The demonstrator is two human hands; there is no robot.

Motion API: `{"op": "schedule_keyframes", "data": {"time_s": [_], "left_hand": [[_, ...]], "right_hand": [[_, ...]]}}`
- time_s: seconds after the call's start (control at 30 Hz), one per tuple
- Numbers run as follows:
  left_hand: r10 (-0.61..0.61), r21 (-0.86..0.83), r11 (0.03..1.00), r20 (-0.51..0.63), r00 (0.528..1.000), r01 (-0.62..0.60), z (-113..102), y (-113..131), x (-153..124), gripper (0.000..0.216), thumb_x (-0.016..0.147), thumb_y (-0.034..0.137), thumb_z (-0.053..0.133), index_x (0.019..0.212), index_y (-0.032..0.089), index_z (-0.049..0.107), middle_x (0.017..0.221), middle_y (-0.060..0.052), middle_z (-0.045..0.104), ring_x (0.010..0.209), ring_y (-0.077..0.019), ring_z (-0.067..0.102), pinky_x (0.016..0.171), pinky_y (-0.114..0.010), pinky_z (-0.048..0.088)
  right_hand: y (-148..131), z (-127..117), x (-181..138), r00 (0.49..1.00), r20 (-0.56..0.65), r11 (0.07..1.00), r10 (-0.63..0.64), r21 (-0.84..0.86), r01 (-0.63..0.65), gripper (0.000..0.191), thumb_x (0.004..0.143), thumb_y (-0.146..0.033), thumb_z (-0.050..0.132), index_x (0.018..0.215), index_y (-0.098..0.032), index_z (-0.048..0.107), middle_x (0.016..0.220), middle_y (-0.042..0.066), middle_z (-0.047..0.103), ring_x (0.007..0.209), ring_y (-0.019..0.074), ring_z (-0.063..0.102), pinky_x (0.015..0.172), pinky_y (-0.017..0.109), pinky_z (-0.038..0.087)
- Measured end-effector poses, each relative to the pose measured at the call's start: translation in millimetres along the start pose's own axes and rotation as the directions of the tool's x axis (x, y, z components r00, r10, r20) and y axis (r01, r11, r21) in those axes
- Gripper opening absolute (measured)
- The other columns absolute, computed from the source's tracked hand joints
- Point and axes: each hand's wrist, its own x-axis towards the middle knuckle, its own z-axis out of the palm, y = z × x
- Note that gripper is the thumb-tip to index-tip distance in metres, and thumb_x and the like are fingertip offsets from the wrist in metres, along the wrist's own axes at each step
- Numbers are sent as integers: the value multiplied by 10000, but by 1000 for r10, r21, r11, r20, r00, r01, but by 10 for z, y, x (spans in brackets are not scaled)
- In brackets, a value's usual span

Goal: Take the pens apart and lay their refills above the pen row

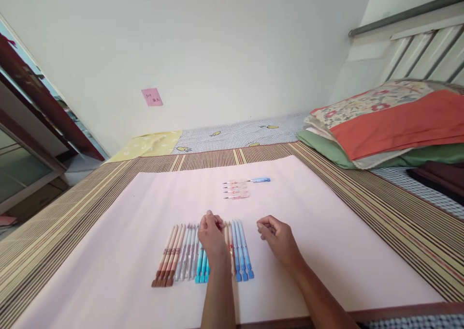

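Broadly, brown-and-beige striped mat (362,198) under large pale-pink sheet (195,193). On sheet, near me, row of slim brown, clear, turquoise and blue pens (202,266). My left hand (212,230) curled over row's middle; my right hand (274,233) half-curled, just right; cannot tell if either grips anything. Beyond, four short pinkish dark-tipped sticks (237,192), short blue stick (261,179) at topmost's right end.

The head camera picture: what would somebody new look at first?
Probably the colourful row of pens or pencils at the near middle of the pale pink sheet, with the left hand partly hiding it and the right hand to its right. Next might come the orange-red flowered pillow at far right, then the pink note on the white wall.
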Motion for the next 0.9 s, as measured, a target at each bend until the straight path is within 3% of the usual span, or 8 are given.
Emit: {"op": "schedule_keyframes", "data": {"time_s": [0.1, 0.27, 0.43, 0.53, 0.63, 0.9], "left_hand": [[10, -26, 1000, -93, 996, -13, -63, 90, 50, 394, 802, 464, 721, 628, 195, 491, 587, 53, 502, 527, -82, 415, 522, -210, 367], [-10, -70, 998, -162, 987, -2, -121, 164, 117, 346, 790, 394, 721, 650, 193, 476, 607, 54, 524, 533, -74, 435, 509, -188, 344], [-33, -179, 984, -238, 971, -10, -238, 290, 220, 274, 785, 298, 674, 648, 189, 463, 584, 51, 523, 508, -64, 447, 467, -174, 294], [-58, -210, 978, -237, 970, 7, -290, 323, 250, 253, 786, 272, 661, 654, 188, 462, 574, 53, 520, 487, -60, 450, 449, -175, 282], [-84, -220, 975, -213, 973, 36, -288, 283, 257, 249, 788, 271, 658, 660, 187, 462, 568, 53, 519, 472, -59, 450, 428, -173, 260], [-114, -228, 970, -146, 983, 79, -268, 163, 277, 301, 784, 325, 694, 663, 186, 456, 581, 52, 524, 463, -52, 450, 418, -169, 252]], "right_hand": [[79, -27, 49, 1000, -13, 999, 27, 18, -26, 225, 832, -418, 618, 836, -200, 672, 750, 26, 668, 646, 185, 631, 645, 328, 540], [0, 90, 46, 996, 87, 998, 0, 59, -5, 183, 844, -381, 619, 850, -206, 673, 728, 10, 658, 655, 175, 621, 650, 311, 525], [-53, 180, -54, 973, 198, 989, -115, -63, 130, 135, 891, -297, 566, 857, -220, 671, 734, -11, 638, 676, 158, 587, 662, 287, 475], [-101, 222, -122, 962, 228, 962, -148, -195, 194, 118, 855, -209, 575, 930, -225, 664, 879, 13, 662, 759, 168, 614, 715, 302, 489], [-143, 271, -168, 965, 228, 932, -131, -303, 198, 290, 801, -133, 592, 1071, -228, 641, 1040, 45, 648, 814, 175, 632, 729, 314, 503], [-133, 312, -190, 972, 219, 869, -82, -461, 177, 432, 788, -94, 554, 1188, -245, 621, 1130, 60, 621, 955, 205, 644, 740, 302, 505]]}}
